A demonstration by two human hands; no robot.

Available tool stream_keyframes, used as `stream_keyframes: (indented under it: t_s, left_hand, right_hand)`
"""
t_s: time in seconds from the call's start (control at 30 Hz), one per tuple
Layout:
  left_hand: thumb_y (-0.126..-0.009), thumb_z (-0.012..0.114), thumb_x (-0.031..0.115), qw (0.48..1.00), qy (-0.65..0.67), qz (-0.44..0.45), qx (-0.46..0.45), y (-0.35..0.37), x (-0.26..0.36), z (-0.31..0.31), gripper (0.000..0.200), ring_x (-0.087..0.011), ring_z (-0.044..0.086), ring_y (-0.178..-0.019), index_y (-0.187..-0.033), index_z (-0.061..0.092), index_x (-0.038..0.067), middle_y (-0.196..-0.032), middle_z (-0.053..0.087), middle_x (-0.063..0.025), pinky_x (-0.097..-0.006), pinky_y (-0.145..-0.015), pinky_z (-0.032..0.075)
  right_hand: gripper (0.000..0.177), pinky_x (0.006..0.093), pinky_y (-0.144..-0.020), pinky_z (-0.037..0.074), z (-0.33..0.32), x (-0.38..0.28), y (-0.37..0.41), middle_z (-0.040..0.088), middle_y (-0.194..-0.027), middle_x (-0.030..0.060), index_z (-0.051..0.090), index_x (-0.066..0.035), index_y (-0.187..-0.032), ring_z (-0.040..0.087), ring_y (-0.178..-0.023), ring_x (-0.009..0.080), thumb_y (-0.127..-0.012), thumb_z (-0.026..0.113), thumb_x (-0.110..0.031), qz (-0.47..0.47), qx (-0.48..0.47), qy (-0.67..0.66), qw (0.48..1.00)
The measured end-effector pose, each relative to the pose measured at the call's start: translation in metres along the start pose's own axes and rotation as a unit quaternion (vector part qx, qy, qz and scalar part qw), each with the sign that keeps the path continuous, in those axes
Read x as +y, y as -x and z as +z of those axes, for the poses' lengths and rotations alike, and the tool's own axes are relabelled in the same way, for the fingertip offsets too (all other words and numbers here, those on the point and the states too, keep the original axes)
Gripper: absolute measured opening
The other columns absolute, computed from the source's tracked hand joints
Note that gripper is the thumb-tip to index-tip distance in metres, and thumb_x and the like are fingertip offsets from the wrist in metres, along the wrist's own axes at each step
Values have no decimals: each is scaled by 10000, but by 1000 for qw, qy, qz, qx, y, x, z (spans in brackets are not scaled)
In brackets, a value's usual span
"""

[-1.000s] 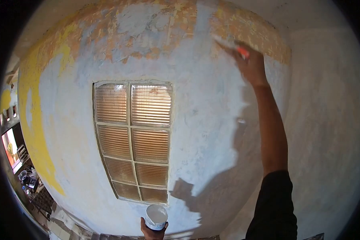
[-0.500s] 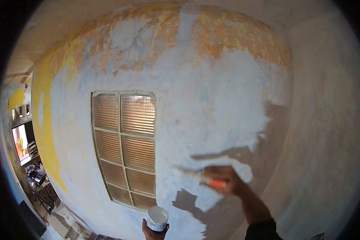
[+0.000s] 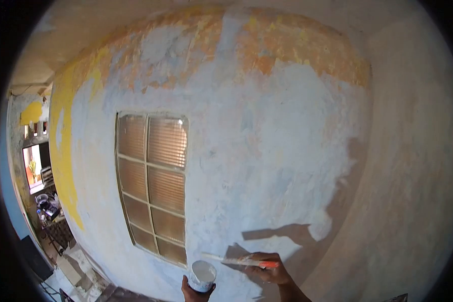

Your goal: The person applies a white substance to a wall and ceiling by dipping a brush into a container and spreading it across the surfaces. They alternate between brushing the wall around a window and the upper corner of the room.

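Observation:
My left hand holds a small tub from below, near the lower right corner of the window. White paint fills part of the tub, and its rim tilts toward me. In my right hand is a paintbrush with an orange-red handle end. It lies nearly level, pointing left, with its pale tip just above and beside the tub's rim. My fingers wrap round its handle. Behind both hands is the patchy white wall, on which the shadow of my arm and brush falls.
A window with ribbed glass panes is set in the wall. Yellow paint runs down the wall's left edge, and flaking orange paint crosses its top. Cluttered kitchenware stands at far left, above boards and rubble.
My right hand has moved down and left with the paintbrush, from the wall to the tub. The tub has shifted slightly right in view, and the camera view has shifted a little.

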State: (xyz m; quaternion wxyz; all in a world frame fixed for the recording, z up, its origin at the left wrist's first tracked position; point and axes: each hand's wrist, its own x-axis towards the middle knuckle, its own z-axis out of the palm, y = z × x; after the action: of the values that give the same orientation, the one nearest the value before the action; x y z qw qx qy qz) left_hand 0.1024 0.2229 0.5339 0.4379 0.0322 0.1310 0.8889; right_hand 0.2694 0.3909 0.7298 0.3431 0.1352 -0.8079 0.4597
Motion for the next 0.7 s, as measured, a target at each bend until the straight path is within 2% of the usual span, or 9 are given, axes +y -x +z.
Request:
stream_keyframes:
  t_s: [0.03,0.07,0.13,0.23,0.27,0.33,0.4,0.6,0.7]
  left_hand:
    - [-953,342,499,999,-18,2,-41,5,2,9,578,-295,458,-1267,-1402,387,139,-1373,489,-76,-511,-1042,353]
    - [-964,357,468,995,-84,18,-45,7,4,21,585,-298,438,-1295,-1435,341,122,-1436,439,-87,-480,-1072,343]
    - [-954,341,543,999,-44,0,-16,4,9,22,625,-297,462,-1270,-1419,380,128,-1418,461,-77,-507,-1060,350]
    - [-950,294,601,1000,-24,-15,11,5,14,30,673,-301,436,-1311,-1407,422,123,-1411,479,-82,-526,-1085,318]
    - [-952,294,598,1000,-25,-10,1,4,15,26,671,-304,431,-1321,-1409,422,124,-1417,475,-85,-524,-1090,313]
    - [-967,311,566,999,-6,-10,38,6,19,28,642,-307,463,-1290,-1390,444,103,-1391,496,-107,-512,-1070,353]
    - [-970,325,558,1000,-19,9,7,4,20,20,633,-303,483,-1271,-1380,453,94,-1368,515,-110,-505,-1053,378]
    - [-999,348,493,998,-3,52,26,6,27,7,538,-277,560,-1175,-1315,483,79,-1270,580,-94,-467,-1002,437]
    - [-1007,344,472,996,-26,80,36,7,26,3,541,-268,558,-1176,-1304,479,40,-1263,579,-115,-426,-1006,441]
  right_hand:
    - [220,305,-846,518,-2,2,5,700,-1045,111,662,37,-1049,647,-948,152,-835,709,19,-1,30,39,999]
    - [227,313,-834,517,-1,-8,3,701,-1017,116,670,36,-1038,644,-924,145,-819,720,7,-31,71,26,997]
    - [234,303,-790,516,0,-20,4,702,-969,100,675,33,-1026,641,-864,140,-805,711,-32,65,138,19,988]
    - [216,290,-729,516,5,-21,0,687,-919,106,661,59,-1002,633,-816,152,-855,684,-98,34,263,18,964]
    - [238,297,-712,526,7,-22,-3,678,-925,117,645,70,-1020,642,-793,167,-874,667,-117,44,245,-60,967]
    - [239,338,-707,557,14,-23,-6,667,-944,149,615,89,-1008,659,-773,207,-886,651,-113,57,240,-60,967]
    - [194,322,-665,563,22,-19,-10,665,-930,147,612,86,-987,666,-769,204,-897,637,-84,71,223,-90,968]
    - [133,261,-574,550,52,0,-19,660,-848,117,622,73,-956,682,-684,178,-906,625,-50,186,152,-76,968]
    - [125,261,-559,538,69,10,-25,667,-790,107,639,84,-900,684,-660,166,-891,635,-41,199,115,-61,971]
